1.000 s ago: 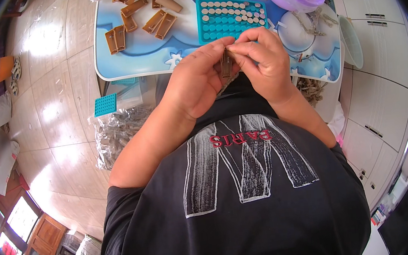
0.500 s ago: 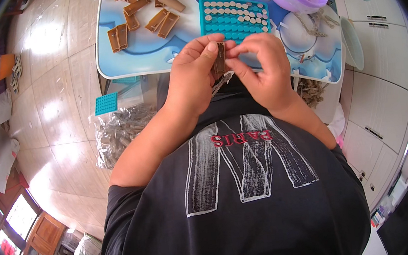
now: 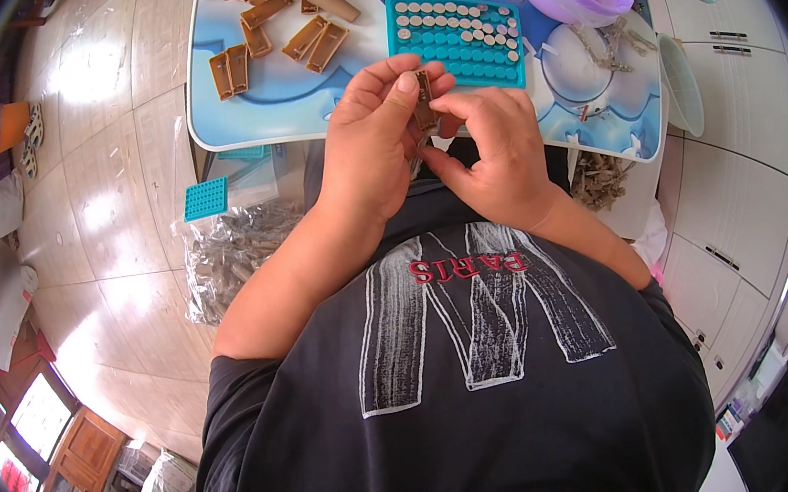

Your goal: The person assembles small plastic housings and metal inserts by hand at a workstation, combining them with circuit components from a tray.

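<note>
Brown trough-shaped piece (image 3: 424,103) was pinched in the left hand (image 3: 365,134) by the near edge of the table (image 3: 270,115); I couldn't tell the right hand's (image 3: 497,153) grip; red lettering (image 3: 468,267) crossed the shirt (image 3: 472,439).

I have a blue-and-white table (image 3: 293,108) on my feed, carrying loose brown trough-shaped pieces (image 3: 304,38) toward its far left, a teal tray (image 3: 481,72) near the middle, and pale twisted strands (image 3: 597,54) farther right.
</note>
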